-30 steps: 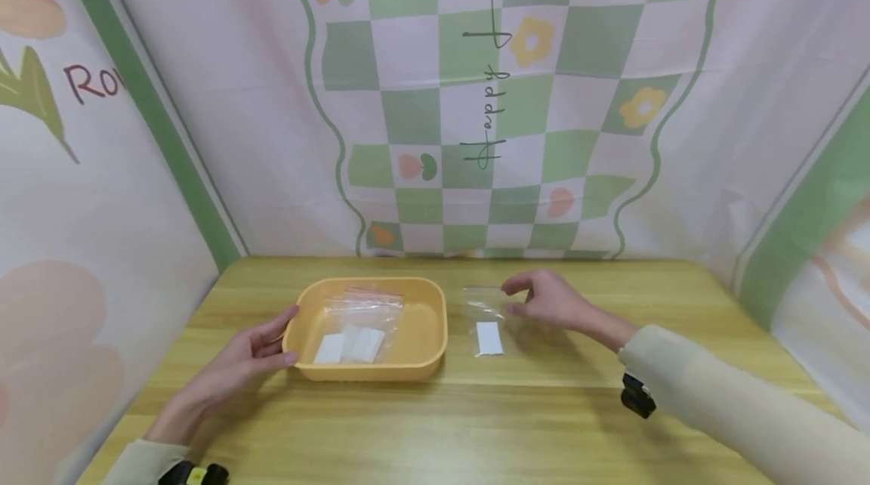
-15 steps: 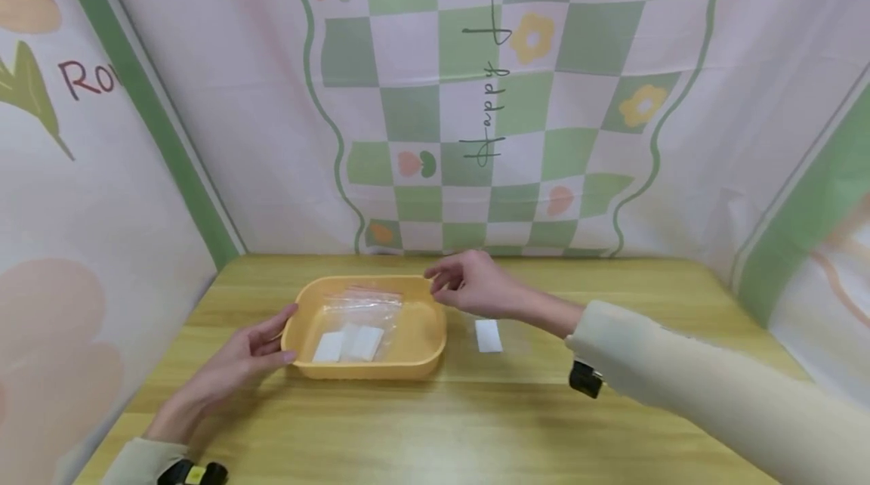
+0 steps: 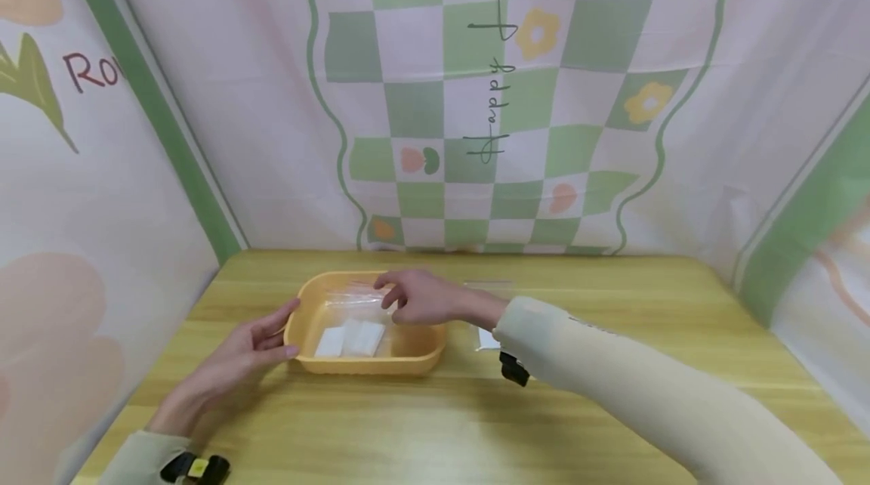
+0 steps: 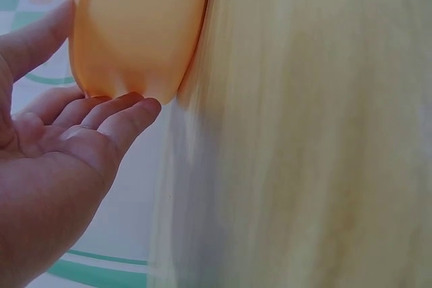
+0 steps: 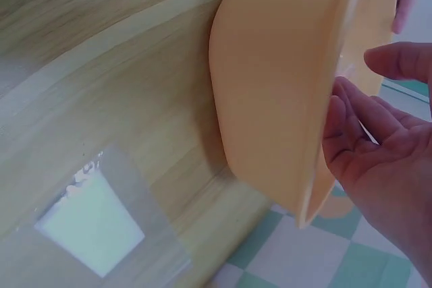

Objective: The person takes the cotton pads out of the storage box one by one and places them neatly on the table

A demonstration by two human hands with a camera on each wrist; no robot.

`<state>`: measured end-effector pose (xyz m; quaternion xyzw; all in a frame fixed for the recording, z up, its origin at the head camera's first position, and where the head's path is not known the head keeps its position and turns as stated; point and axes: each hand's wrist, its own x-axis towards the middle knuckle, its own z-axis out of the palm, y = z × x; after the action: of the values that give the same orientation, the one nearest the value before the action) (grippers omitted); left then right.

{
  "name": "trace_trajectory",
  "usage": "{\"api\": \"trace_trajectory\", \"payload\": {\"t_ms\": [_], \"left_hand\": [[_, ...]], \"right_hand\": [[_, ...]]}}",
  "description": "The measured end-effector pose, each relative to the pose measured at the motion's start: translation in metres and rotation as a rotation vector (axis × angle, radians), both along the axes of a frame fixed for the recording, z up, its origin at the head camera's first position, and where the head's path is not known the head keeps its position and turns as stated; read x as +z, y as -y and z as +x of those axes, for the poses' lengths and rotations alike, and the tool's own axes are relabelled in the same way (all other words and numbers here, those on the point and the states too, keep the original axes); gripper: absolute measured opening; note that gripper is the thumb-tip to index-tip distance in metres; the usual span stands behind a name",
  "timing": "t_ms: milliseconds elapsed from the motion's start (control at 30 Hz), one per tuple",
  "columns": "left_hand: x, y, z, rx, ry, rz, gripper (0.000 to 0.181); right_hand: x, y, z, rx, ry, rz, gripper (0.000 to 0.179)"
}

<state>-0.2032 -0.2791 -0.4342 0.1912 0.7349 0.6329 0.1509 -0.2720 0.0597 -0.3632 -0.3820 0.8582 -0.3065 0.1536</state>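
Note:
A yellow plastic basin (image 3: 408,366) stands on the wooden table, holding several clear zip bags (image 3: 360,307) with white cards inside. At its left end my left hand (image 3: 234,356) touches the wall and rim, its fingers lightly bent; the left wrist view shows the fingertips (image 4: 138,109) against the outer wall. My right hand (image 3: 424,296) is over the basin's right half, above the bags. In the right wrist view, its thumb and fingers are apart, with nothing visible between them. Right of the basin lies another zip bag with a white card (image 5: 94,224), partly behind the right sleeve.
The wooden table (image 3: 381,424) meets a hanging cloth (image 3: 469,190) with green checks and flowers at its back edge. Printed cloth also hangs on the left and right sides. A black device is strapped to each wrist.
My right hand has moved left, from beside the single zip bag, over the basin's right rim, to above the bags inside. The left hand has stayed at the basin's left end.

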Motion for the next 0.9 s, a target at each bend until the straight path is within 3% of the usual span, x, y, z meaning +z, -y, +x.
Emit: {"api": "trace_trajectory", "payload": {"t_ms": [233,500,600,800,900], "left_hand": [[0.001,-0.001,0.0,-0.005,0.01,0.001,0.083],[0.001,-0.002,-0.001,-0.001,0.0,0.001,0.082],[0.001,-0.002,0.0,-0.001,-0.001,0.003,0.083],[0.002,-0.001,0.0,-0.003,0.01,0.005,0.083],[0.002,-0.001,0.0,-0.002,0.006,0.006,0.082]], "right_hand": [[-0.014,0.01,-0.006,-0.009,-0.024,0.124,0.056],[-0.024,0.016,-0.005,-0.007,0.092,0.118,0.064],[-0.025,0.018,-0.005,-0.02,0.142,0.081,0.068],[-0.026,0.02,-0.004,-0.047,0.336,-0.102,0.076],[-0.026,0.022,-0.004,-0.065,0.348,-0.156,0.074]]}}
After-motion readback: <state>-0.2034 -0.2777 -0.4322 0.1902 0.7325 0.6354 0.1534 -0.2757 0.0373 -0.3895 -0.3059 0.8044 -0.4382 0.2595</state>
